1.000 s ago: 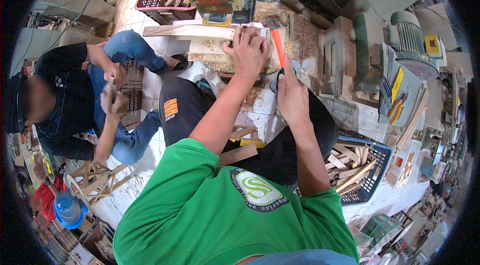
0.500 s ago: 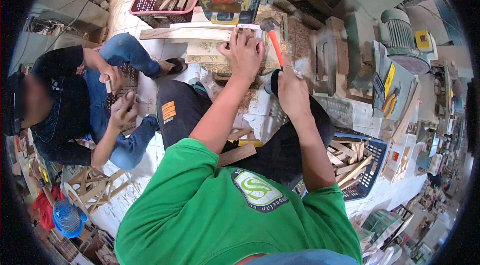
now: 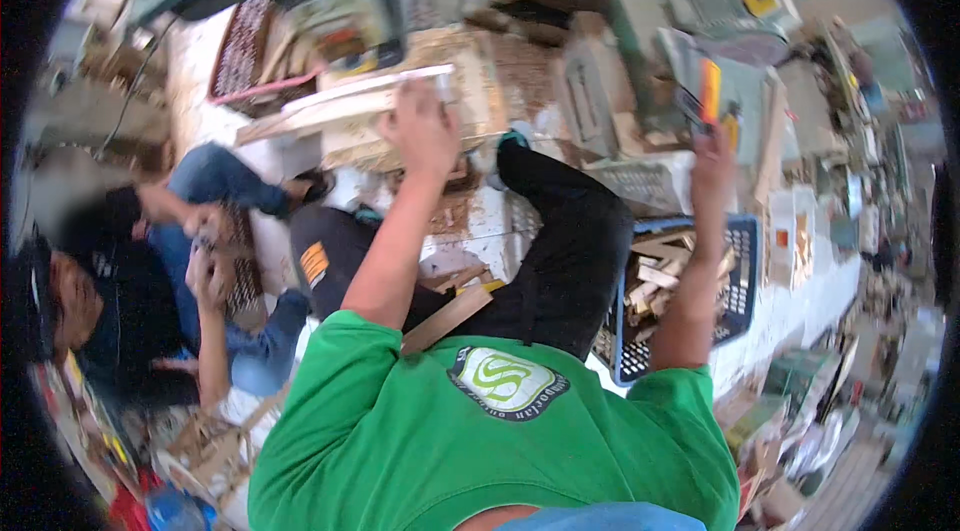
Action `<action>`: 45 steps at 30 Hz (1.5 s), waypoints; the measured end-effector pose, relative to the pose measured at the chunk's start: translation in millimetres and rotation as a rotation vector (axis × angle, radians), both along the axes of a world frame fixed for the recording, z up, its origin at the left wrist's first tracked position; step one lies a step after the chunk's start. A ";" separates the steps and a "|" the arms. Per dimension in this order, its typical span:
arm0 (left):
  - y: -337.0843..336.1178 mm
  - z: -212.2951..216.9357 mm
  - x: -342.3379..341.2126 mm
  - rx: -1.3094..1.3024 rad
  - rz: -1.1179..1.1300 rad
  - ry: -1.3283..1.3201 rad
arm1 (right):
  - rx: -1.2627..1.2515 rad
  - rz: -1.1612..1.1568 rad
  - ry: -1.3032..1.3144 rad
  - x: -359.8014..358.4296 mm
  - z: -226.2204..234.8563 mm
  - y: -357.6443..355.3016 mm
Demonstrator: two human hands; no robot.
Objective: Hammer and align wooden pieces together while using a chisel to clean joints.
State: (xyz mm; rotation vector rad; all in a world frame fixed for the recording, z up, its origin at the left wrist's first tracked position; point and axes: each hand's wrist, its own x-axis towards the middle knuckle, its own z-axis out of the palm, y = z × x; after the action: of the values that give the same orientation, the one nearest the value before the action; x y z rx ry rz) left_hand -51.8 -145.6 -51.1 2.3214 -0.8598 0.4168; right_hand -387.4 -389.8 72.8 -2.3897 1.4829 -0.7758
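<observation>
My left hand (image 3: 420,131) lies palm down on a pale wooden piece (image 3: 345,109) on the floor in front of my knees. Out to the right, my right hand (image 3: 712,146) is raised above a blue crate and grips an orange-handled tool (image 3: 709,91); its working end is blurred. I sit in a green shirt and black trousers, and a wooden strip (image 3: 445,319) rests across my lap.
A person in dark top and jeans (image 3: 150,271) sits at the left, both hands on a small wooden frame. A blue crate of wood offcuts (image 3: 665,291) stands at my right. A red basket (image 3: 245,56) is behind. Machines and scrap wood crowd the far side.
My right hand has swung the orange-handled tool from beside my left hand far out to the right, over the blue crate. The view has turned; my left hand stays on the wood.
</observation>
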 end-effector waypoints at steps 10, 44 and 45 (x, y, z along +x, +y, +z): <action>107.3 26.5 67.8 0.061 -0.056 0.006 | -0.119 -0.112 0.545 -72.5 -19.5 -123.4; 224.3 89.4 -125.9 0.581 -0.845 0.528 | -0.137 -0.255 -0.067 -131.1 23.8 53.1; 223.3 94.0 -135.5 0.629 -0.834 0.480 | -0.111 -0.333 0.031 -144.0 24.6 20.2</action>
State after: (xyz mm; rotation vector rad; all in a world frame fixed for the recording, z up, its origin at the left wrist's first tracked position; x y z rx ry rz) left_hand -187.4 77.6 42.8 2.1368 -1.7277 -0.8288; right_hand -531.4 -369.6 97.5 -2.2678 1.9282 -0.9156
